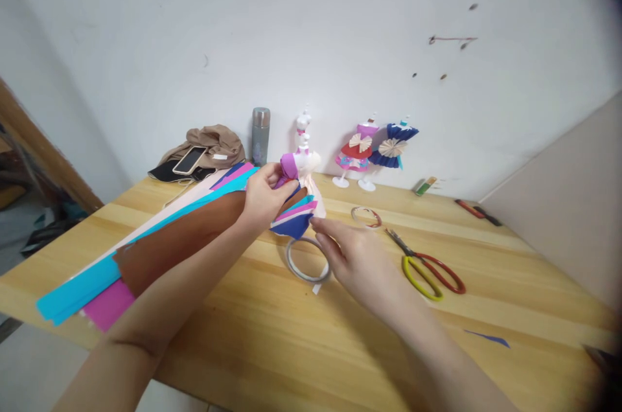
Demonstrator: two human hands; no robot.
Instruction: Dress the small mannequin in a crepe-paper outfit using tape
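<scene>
My left hand is closed around a small white dress form dressed in purple paper, tilted over above the table. From it fans out a layered paper skirt in dark blue, white, magenta, light blue and brown. The thumb and forefinger of my right hand pinch the skirt's dark blue corner. Just below lies a roll of tape, partly behind the right fingers. Under my left forearm spread long sheets of brown paper and light blue paper.
Scissors with yellow and red handles lie to the right, near a thinner ring. Two dressed forms stand by the wall, with a flask, a phone on brown cloth, a green glue stick and a cutter.
</scene>
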